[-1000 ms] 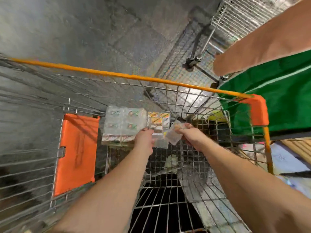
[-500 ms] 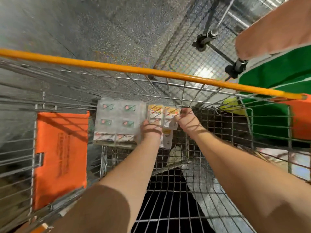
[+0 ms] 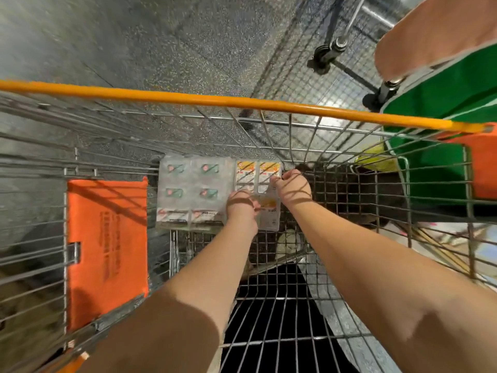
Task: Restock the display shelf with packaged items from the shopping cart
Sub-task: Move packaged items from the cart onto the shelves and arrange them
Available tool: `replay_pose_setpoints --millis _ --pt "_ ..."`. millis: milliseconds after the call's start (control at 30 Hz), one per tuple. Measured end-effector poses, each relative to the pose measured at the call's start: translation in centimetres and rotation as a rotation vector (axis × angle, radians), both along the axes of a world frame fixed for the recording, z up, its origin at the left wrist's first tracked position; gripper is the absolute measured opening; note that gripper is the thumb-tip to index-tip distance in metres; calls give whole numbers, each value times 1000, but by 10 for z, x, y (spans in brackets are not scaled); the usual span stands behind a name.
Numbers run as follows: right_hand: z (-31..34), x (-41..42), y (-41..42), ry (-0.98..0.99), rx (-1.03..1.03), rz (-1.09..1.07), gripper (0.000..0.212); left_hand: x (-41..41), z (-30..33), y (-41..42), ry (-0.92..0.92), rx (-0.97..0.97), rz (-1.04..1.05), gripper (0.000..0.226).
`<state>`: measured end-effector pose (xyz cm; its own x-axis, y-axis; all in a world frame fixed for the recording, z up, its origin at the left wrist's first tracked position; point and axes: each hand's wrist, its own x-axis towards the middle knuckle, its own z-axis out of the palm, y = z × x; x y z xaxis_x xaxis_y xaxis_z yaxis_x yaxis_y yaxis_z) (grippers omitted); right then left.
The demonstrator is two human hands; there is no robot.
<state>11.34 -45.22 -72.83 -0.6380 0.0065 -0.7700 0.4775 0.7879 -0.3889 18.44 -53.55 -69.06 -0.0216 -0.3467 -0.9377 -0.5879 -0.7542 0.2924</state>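
My left grip (image 3: 240, 211) was pinched on the lower yellow-labelled packet (image 3: 269, 215), and my right grip (image 3: 291, 185) was curled over the corner of the yellow-labelled packs (image 3: 258, 173) above it, though I could not tell how firmly it had hold. Everything lay deep in the shopping cart (image 3: 349, 184), against its far wall just under the orange handle bar (image 3: 188, 99).

Largest was the clear multipack with green labels (image 3: 192, 192), flat on the wire floor at the far left corner, touching the yellow packs on its right. I judged that block stiff but bulky, best lifted by two opposite edges with both hands; its film looked slippery.

The yellow packs seemed light and flat, their wrap glossy and likely to slide, so a pinch across an edge or seam suited them better than a press on the face.

The single packet was smallest, thin and probably bendy; I judged a thumb-and-finger hold near its top would carry it safely.
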Motion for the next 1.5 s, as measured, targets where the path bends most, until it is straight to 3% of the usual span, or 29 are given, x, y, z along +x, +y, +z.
replay_pose_setpoints --millis 167,267,400,567,667,900,1300,1500 --pt "32 8 9 0 25 -70 59 11 32 -5 -9 92 -102 19" --pt "76 19 20 15 -61 -66 47 24 70 -9 84 7 -345 15" --pt "156 38 37 25 -148 -87 36 30 135 -11 208 -82 -517 15" --pt "260 57 60 183 -268 -121 21 25 235 1 411 -172 -724 16" --pt "321 64 82 313 -321 -173 25 18 293 18 539 -261 -896 11" --pt "431 69 165 629 -239 -152 20 -6 394 90 835 -487 -1189 19" --pt "473 76 393 813 -37 -322 20 -36 449 310 1048 -539 -1467 18" --pt "478 72 506 873 22 -350 16 -66 452 403 1017 -888 -1620 16"
